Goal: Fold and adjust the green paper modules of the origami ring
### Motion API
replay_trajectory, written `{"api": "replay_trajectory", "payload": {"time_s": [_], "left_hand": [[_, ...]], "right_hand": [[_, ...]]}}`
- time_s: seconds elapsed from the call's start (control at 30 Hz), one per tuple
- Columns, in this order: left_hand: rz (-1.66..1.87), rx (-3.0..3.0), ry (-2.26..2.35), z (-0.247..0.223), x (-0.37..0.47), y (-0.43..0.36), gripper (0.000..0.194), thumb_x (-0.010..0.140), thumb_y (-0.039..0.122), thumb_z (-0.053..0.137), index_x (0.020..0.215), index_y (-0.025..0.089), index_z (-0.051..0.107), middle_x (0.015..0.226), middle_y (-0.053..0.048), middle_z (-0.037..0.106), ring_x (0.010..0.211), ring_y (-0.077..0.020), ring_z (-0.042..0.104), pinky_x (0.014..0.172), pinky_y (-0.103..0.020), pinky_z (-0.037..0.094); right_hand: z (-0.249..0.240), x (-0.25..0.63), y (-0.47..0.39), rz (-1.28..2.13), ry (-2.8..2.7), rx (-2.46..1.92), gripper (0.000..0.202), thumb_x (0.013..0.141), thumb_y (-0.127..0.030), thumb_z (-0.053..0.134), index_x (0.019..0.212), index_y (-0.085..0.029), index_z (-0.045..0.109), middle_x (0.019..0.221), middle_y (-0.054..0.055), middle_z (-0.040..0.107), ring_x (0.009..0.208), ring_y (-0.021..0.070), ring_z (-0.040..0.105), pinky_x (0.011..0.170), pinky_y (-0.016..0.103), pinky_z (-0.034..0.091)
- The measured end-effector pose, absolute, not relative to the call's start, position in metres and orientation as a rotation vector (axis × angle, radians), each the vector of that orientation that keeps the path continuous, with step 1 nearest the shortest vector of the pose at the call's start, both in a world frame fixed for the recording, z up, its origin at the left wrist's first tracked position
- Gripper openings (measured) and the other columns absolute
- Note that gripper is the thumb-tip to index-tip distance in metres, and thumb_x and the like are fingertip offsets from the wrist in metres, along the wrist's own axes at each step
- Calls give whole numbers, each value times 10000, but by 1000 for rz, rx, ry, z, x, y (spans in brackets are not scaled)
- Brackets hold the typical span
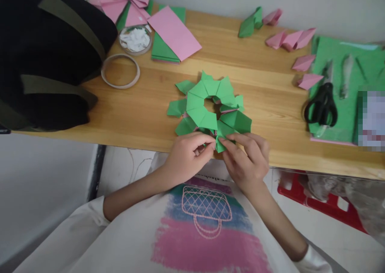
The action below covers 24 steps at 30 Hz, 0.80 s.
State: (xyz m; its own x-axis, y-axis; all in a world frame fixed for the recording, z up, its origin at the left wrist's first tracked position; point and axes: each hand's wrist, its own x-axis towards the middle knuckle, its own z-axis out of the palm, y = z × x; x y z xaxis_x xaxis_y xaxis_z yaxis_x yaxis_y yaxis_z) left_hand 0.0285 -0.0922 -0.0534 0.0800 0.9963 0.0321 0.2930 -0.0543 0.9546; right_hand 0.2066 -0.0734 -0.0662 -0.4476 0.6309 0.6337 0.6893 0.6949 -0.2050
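A ring of folded green paper pieces (197, 104) with pointed outer flaps lies near the table's front edge. Bits of pink paper show between some of its folds. My left hand (191, 150) pinches the paper at the ring's front, thumb and index finger together. Just to the right, my right hand (248, 156) grips a green flap at the front right, with its fingertips on the paper. The ring's underside and the spot between my fingertips are hidden.
A black bag (51, 60) fills the left, beside a tape roll (104, 73) and a dish of white scraps (135, 39). Pink and green sheets (176, 32) lie behind. At right are folded pink pieces (303, 62), scissors (323, 102) and a green pack (345, 120).
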Motion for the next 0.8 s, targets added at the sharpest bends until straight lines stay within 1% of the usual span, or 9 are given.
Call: {"api": "replay_trajectory", "payload": {"time_s": [0.1,0.2,0.3,0.43,0.53,0.67,0.8], "left_hand": [[1043,1495,1311,-51,28,-92,169,945,168,550,862,139,694,692,-1,659,554,-86,640,507,-169,489],[1056,1441,1247,-52,28,-93,169,952,147,520,912,137,684,777,-12,673,574,-74,668,513,-146,507],[1049,1421,1261,-54,30,-94,129,937,138,554,937,139,684,855,-25,689,585,-73,684,523,-143,526],[1067,1533,1390,-57,32,-95,92,930,174,619,931,161,711,807,-14,710,580,-91,675,522,-174,524],[1099,1655,1471,-58,34,-95,106,940,176,627,928,183,732,806,-8,740,627,-104,692,588,-197,553],[1180,1798,1468,-59,35,-95,113,937,140,640,941,173,747,811,-4,769,708,-106,724,674,-187,577],[1208,1857,1452,-60,35,-94,130,935,122,639,971,184,748,810,11,779,729,-107,737,786,-221,605]], "right_hand": [[-64,207,-73,-60,-2189,-995,198,863,-90,681,1035,-185,661,957,85,723,919,226,607,773,361,501],[-61,207,-74,-20,-2174,-1011,189,858,-96,678,1022,-188,660,962,88,714,918,227,607,787,366,515],[-58,205,-76,21,-2165,-1031,188,852,-102,673,1021,-183,658,968,95,710,904,226,623,807,380,526],[-57,205,-78,29,-2172,-1019,204,847,-98,682,1041,-159,660,968,108,711,902,224,642,816,384,529],[-59,205,-79,25,-2170,-1029,191,861,-100,673,1040,-166,668,970,103,712,916,227,642,807,382,529],[-60,206,-79,34,-2166,-1035,177,872,-100,660,1035,-169,672,962,98,717,912,227,642,804,385,535],[-61,205,-79,34,-2163,-1032,179,872,-111,666,1039,-175,674,956,97,725,899,230,657,794,392,551]]}}
